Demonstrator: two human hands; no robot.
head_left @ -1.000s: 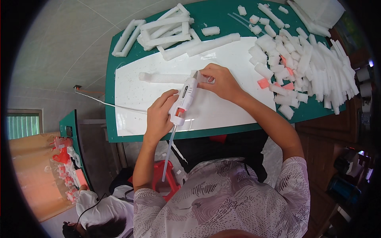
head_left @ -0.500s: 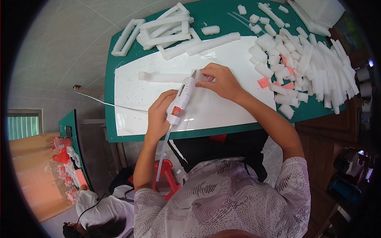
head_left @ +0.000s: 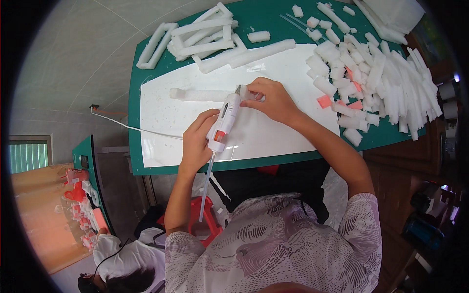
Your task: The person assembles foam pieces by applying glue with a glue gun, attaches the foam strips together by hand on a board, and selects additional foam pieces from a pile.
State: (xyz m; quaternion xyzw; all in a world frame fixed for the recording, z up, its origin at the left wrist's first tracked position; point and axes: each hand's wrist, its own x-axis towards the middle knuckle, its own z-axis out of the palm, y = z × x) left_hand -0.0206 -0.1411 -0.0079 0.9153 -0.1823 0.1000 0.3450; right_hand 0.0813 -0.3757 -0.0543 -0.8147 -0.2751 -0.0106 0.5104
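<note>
Foam strip (head_left: 202,95), mid-frame, likely getting glue: left hand (head_left: 197,139) grips glue gun (head_left: 227,115), right hand (head_left: 273,101) pinches white foam (head_left: 245,92) (next probably needs gentle pressing).

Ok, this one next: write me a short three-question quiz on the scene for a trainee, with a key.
1. Which tool is in the left grip?
2. True or false: the right grip is away from any foam.
3. What colour is the board under the work? A) red B) white C) black

Key:
1. A white glue gun.
2. False; it pinches white foam near the gun's tip.
3. B
</note>
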